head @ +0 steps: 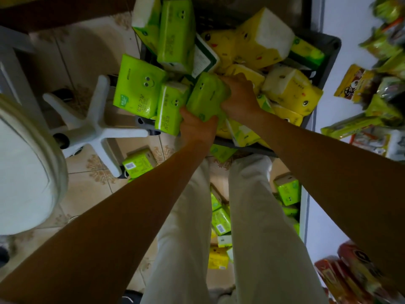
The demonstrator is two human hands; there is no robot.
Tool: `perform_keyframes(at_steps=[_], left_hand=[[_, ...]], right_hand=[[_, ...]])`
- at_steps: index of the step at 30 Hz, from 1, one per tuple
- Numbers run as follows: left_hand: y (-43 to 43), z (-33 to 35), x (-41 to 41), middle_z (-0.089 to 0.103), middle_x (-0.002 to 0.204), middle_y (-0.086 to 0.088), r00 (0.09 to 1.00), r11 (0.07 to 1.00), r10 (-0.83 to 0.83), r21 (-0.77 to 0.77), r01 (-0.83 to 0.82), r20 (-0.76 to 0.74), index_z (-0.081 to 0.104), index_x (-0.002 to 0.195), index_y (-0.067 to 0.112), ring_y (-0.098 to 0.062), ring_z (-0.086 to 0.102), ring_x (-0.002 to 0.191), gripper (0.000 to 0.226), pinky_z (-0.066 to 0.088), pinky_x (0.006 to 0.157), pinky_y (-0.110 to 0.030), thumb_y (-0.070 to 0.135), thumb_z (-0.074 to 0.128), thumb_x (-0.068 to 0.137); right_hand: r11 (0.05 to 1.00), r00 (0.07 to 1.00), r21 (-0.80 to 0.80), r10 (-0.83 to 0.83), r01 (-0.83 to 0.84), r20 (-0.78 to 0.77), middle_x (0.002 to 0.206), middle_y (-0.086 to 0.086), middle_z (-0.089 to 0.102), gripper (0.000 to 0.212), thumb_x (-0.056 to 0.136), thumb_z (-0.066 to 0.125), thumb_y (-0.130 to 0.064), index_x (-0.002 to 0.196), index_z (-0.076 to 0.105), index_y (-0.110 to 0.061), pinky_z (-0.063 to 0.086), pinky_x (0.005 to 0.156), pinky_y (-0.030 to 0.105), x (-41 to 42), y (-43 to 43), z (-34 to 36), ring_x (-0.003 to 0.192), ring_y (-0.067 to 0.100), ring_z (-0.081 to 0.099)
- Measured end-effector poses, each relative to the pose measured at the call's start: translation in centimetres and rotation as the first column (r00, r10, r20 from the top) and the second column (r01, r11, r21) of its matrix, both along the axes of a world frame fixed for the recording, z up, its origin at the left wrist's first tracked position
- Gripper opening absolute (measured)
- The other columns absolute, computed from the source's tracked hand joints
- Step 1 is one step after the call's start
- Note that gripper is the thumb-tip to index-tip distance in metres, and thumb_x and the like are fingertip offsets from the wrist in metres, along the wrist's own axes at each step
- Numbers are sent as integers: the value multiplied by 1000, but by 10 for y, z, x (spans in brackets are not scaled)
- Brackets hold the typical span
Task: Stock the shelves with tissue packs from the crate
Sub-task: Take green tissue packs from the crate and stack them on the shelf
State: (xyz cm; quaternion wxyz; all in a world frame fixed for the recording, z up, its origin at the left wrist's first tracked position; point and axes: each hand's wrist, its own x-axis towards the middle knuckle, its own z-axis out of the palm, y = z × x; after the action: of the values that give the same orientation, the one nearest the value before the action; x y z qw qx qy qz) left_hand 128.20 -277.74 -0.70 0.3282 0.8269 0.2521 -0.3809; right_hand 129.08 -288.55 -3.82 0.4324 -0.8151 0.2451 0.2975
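Note:
A dark grey crate (328, 47) stands in front of me, heaped with green and yellow tissue packs. Both hands hold one green tissue pack (206, 97) with cartoon eyes at the crate's near left side. My left hand (197, 126) grips its near end from below. My right hand (238, 99) clamps its right side, fingers curled over the top. More green packs (138, 86) lean over the crate's left rim. Yellow packs (291, 86) fill the right half.
White shelves (346, 88) on the right carry snack bags (355, 84). A white chair base with castors (94, 126) stands on the tiled floor at left. Loose green packs (138, 163) lie on the floor near my legs and low at right (287, 191).

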Motion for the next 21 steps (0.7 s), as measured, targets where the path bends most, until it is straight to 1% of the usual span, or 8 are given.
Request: perform_keyframes(at_steps=[3,6,9,13,16,17,19,21], left_hand=[[-1,29,6,49,133,-15,999,1000,8,-22,-7,51,18,144,11,-30,49,120,73,39,88,-31,20,62,86],[-4,61,19,52,131,-16,994,998,35,-47,-30,99,22,144,10,-31,49,120,72,38,86,-30,17,62,85],[-11,100,33,56,123,-18,987,997,0,-82,13,162,37,132,6,-33,52,114,58,39,82,-31,18,60,80],[-25,154,58,58,114,-18,972,986,-89,-117,116,219,47,118,4,-34,55,107,37,40,80,-35,10,57,83],[-44,206,80,61,102,-13,936,956,-132,-208,208,328,52,105,13,-33,58,97,26,42,75,-36,11,60,81],[-51,225,86,60,99,-11,919,939,-135,-247,238,370,51,102,15,-33,58,94,24,42,73,-37,12,60,81],[-64,264,94,59,99,-7,880,903,-111,-323,283,462,51,103,14,-27,57,92,26,43,75,-35,10,61,80],[-75,303,98,58,105,-6,836,862,-94,-377,340,540,52,109,10,-21,56,95,31,43,80,-31,5,59,79]], right_hand=[[996,997,-43,-78,77,-20,127,21,48,72,61,46,-30,131,51,-15,38,96,40,-7,-13,25,120,37,43],[976,976,-5,-220,220,-5,126,19,51,49,77,62,-9,124,52,-10,41,94,44,-15,-29,56,118,35,46],[917,921,90,-390,388,2,123,14,57,45,79,60,3,122,51,-8,44,94,45,-20,-38,102,114,31,53],[869,871,133,-488,477,66,104,6,60,41,83,55,7,122,53,-8,47,80,28,-15,-52,165,102,23,58],[830,809,172,-556,530,189,104,2,57,43,82,59,1,124,53,-12,44,69,11,-7,-68,231,94,15,52],[814,779,182,-580,551,237,104,-1,58,43,78,63,-8,120,55,-18,45,71,11,-6,-72,252,94,14,54],[780,715,170,-621,602,320,102,-2,65,43,66,61,-21,108,57,-31,52,82,31,-5,-82,290,96,18,61],[765,670,160,-628,623,396,101,-1,67,42,69,63,-15,108,58,-30,52,86,40,-4,-93,327,96,18,63]])
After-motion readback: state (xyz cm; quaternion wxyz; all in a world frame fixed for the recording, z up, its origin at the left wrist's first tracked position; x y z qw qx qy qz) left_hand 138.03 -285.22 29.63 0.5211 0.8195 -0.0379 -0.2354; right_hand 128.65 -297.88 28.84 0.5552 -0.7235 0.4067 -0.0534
